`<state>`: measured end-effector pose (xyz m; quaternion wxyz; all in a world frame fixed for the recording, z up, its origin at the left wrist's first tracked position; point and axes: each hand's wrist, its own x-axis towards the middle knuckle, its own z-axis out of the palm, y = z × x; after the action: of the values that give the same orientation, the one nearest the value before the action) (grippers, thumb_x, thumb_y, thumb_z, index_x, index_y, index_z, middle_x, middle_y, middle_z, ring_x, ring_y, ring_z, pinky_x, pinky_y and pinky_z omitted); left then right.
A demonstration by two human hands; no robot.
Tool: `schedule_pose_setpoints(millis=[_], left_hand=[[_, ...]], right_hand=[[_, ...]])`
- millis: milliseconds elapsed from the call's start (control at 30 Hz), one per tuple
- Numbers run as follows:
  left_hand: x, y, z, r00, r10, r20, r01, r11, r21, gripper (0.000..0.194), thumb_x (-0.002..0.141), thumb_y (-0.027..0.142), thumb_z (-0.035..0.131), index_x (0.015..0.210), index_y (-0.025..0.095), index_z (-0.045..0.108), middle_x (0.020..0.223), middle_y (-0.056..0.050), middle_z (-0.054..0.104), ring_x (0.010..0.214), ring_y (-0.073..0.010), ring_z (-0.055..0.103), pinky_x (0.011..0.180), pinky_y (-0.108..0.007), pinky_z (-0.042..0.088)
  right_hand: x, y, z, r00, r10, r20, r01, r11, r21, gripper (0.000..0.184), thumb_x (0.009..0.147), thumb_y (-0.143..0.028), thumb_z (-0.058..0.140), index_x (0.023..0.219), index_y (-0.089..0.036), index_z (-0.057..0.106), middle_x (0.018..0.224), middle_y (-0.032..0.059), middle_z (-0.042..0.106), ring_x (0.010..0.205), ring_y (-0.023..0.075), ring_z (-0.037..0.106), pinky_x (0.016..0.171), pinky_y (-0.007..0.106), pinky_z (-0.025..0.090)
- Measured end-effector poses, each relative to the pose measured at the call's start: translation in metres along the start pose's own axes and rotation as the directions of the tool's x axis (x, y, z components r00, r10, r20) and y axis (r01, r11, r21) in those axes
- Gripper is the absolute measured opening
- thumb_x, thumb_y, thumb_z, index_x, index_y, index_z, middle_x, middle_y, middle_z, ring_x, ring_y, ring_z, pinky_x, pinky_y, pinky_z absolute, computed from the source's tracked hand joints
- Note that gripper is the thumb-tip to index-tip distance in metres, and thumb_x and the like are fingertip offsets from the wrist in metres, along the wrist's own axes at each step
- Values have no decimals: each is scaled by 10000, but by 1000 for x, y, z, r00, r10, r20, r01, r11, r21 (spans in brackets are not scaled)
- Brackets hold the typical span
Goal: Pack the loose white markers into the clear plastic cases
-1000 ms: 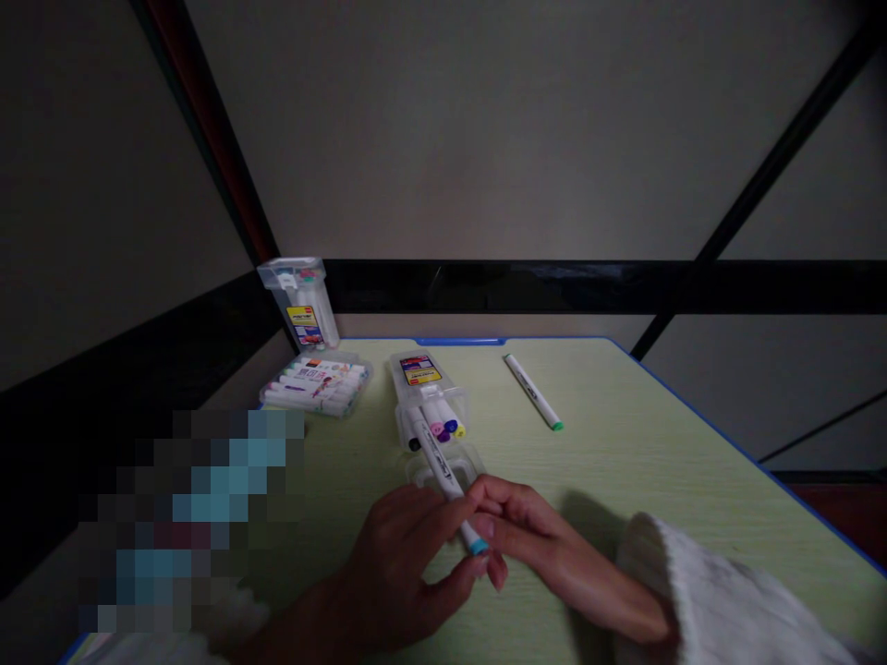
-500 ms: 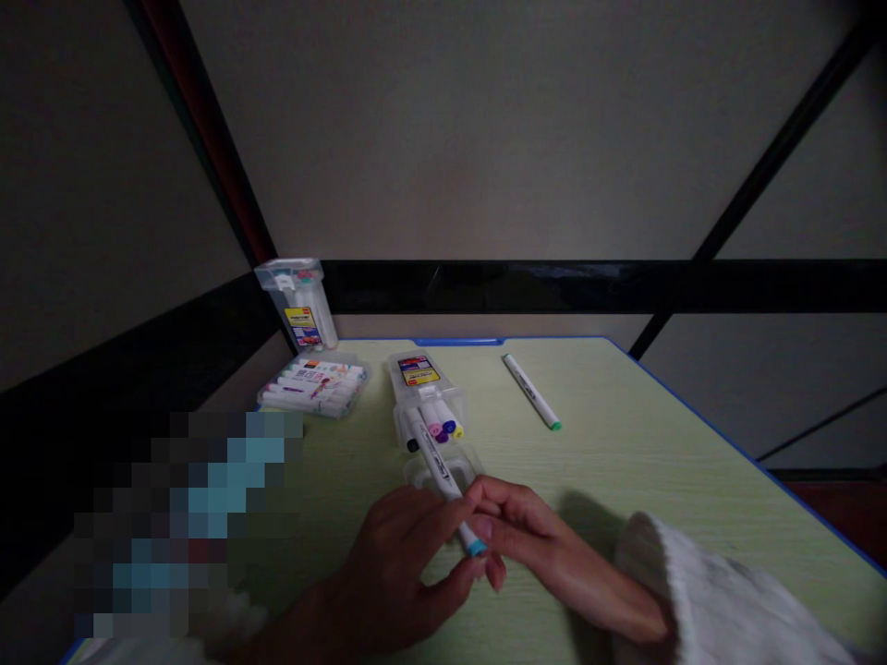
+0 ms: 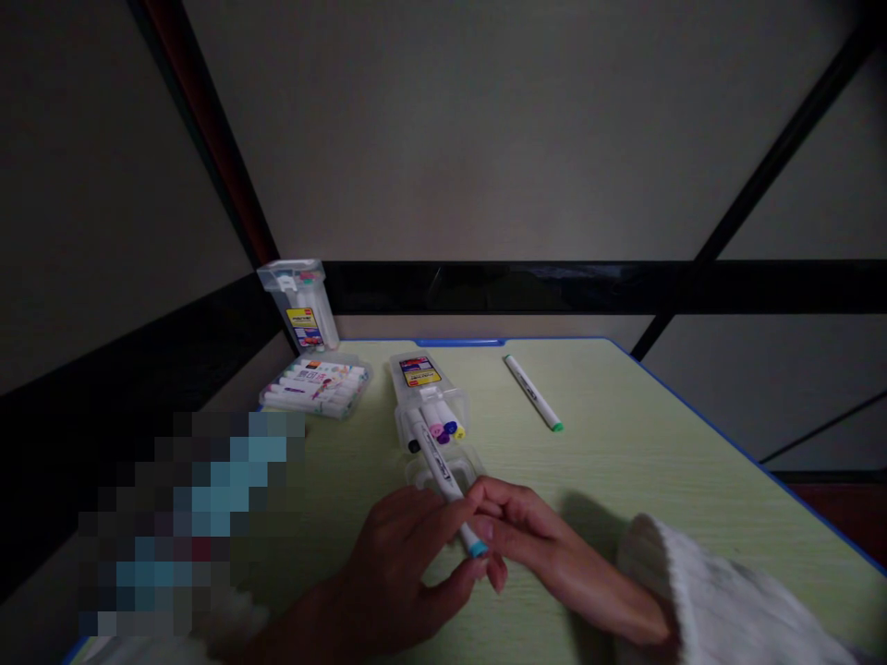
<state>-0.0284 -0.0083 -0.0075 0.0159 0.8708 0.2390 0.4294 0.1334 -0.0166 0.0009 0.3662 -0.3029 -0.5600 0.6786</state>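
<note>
A white marker (image 3: 438, 462) with a light-blue end slants toward me, its blue end between my two hands. My left hand (image 3: 406, 559) is closed on it, index finger across the barrel and thumb near the blue tip. From the other side, my right hand (image 3: 537, 531) pinches the same marker near that end. The marker's far end overlaps the mouth of a clear plastic marker case (image 3: 422, 392) lying open on its side. Pink, blue, purple, yellow and black marker ends show inside. Its hinged lid (image 3: 471, 459) rests on the table, partly behind my hands.
A marker with a green end (image 3: 533, 392) lies right of the case on the pale green table (image 3: 665, 462). At the back left stands a closed clear marker case (image 3: 301, 305), with a flat box of markers (image 3: 315, 383) before it. A blurred patch (image 3: 208, 517) covers the left edge.
</note>
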Motion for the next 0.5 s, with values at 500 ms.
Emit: schedule_pose_setpoints(millis=[500], left_hand=[[0, 1, -1, 1000, -8, -11, 8, 999, 32, 235, 853, 260, 442, 1034, 132, 521, 695, -38, 647, 610, -135, 610, 587, -248, 489]], right_hand=[[1, 1, -1, 1000, 3, -10, -3, 1000, -3, 266, 795, -414, 542, 749, -154, 514, 600, -52, 458, 477, 51, 405, 469, 189, 361]])
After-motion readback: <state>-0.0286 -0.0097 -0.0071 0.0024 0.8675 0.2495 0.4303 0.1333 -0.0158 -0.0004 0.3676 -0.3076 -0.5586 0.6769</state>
